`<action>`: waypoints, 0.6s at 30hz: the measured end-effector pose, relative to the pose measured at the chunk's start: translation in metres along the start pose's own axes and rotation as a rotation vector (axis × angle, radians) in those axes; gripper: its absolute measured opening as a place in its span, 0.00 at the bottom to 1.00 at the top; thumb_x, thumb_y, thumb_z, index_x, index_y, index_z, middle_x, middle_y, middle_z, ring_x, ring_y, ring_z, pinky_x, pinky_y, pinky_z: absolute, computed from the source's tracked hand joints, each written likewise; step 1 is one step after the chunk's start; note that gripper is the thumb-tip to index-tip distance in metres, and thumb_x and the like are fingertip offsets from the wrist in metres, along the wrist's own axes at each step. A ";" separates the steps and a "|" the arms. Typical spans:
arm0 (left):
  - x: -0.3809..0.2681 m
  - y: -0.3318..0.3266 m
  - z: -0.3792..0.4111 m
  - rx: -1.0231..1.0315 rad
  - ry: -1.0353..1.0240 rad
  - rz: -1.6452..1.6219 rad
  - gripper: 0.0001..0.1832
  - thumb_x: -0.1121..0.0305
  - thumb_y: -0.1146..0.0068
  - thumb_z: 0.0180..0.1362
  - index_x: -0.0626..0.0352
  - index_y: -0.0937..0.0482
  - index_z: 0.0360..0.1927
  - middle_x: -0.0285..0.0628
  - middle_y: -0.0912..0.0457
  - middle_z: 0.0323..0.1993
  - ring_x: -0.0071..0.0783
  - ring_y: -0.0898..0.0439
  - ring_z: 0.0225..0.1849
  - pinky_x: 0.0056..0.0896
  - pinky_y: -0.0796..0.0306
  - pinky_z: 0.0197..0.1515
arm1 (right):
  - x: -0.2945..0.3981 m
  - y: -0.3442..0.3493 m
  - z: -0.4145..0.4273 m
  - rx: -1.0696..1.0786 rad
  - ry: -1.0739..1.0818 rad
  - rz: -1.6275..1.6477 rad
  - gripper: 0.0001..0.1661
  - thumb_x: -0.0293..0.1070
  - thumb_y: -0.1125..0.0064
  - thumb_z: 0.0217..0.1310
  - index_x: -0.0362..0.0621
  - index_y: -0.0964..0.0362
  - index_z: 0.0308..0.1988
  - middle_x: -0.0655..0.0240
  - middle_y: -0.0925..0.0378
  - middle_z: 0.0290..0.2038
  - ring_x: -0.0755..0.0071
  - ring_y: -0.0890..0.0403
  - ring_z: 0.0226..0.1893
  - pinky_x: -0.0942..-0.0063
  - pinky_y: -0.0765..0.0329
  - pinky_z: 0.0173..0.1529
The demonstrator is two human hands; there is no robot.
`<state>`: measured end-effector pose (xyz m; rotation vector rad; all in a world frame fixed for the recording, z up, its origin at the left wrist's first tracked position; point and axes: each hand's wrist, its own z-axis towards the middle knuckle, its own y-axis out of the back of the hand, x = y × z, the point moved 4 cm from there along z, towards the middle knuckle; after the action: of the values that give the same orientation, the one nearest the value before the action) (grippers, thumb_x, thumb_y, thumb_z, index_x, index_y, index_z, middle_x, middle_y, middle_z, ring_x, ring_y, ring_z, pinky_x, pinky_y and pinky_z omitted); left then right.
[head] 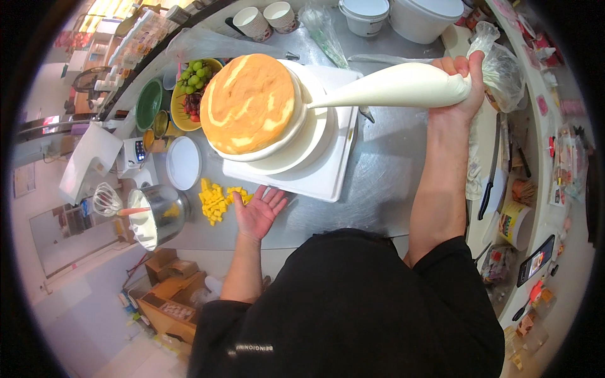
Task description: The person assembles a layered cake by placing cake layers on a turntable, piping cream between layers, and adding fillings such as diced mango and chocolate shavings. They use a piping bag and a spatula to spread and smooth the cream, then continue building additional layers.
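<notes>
My right hand point(458, 85) grips the twisted end of a full piping bag of white cream point(392, 87). The bag lies level in the air, its tip at the right side of a round cake with a golden top layer point(250, 106). White cream rings the cake below that layer. Under it is a white round turntable point(314, 141) on a white square board point(288, 183). Palm up and fingers spread, my left hand point(260, 212) holds nothing. It is beside diced yellow fruit point(213, 202) on the metal table, below the board's near edge.
At left stand a steel mixing bowl of cream point(165, 215) with a whisk, a white lid point(183, 163), a green bowl point(150, 104) and a yellow bowl of grapes point(179, 111). Paper cups point(253, 23) and white tubs point(364, 16) line the back. A long knife point(489, 184) lies right.
</notes>
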<state>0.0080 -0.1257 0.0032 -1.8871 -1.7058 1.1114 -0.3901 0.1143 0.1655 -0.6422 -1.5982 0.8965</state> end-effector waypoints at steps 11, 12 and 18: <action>-0.003 -0.002 -0.007 0.002 -0.010 0.001 0.52 0.24 0.75 0.59 0.62 0.42 0.69 0.60 0.38 0.67 0.57 0.37 0.67 0.57 0.43 0.68 | -0.001 0.000 -0.001 -0.066 0.031 -0.048 0.33 0.57 0.54 0.71 0.53 0.44 0.15 0.75 0.47 0.10 0.77 0.48 0.15 0.76 0.47 0.21; -0.003 -0.003 -0.006 0.007 -0.011 -0.001 0.52 0.24 0.75 0.60 0.62 0.42 0.69 0.60 0.38 0.67 0.57 0.37 0.67 0.57 0.43 0.68 | 0.000 -0.001 -0.002 -0.078 0.045 -0.062 0.33 0.57 0.54 0.71 0.53 0.44 0.14 0.75 0.48 0.10 0.77 0.48 0.15 0.76 0.48 0.21; -0.002 -0.011 -0.007 0.077 0.000 -0.085 0.52 0.24 0.75 0.59 0.64 0.37 0.66 0.61 0.34 0.64 0.57 0.35 0.66 0.58 0.42 0.68 | 0.000 0.001 0.004 -0.064 0.025 -0.054 0.34 0.56 0.54 0.71 0.52 0.45 0.14 0.76 0.51 0.11 0.77 0.51 0.15 0.75 0.50 0.21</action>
<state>0.0066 -0.1237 0.0160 -1.7522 -1.7009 1.1279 -0.3935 0.1137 0.1642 -0.6491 -1.6198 0.7974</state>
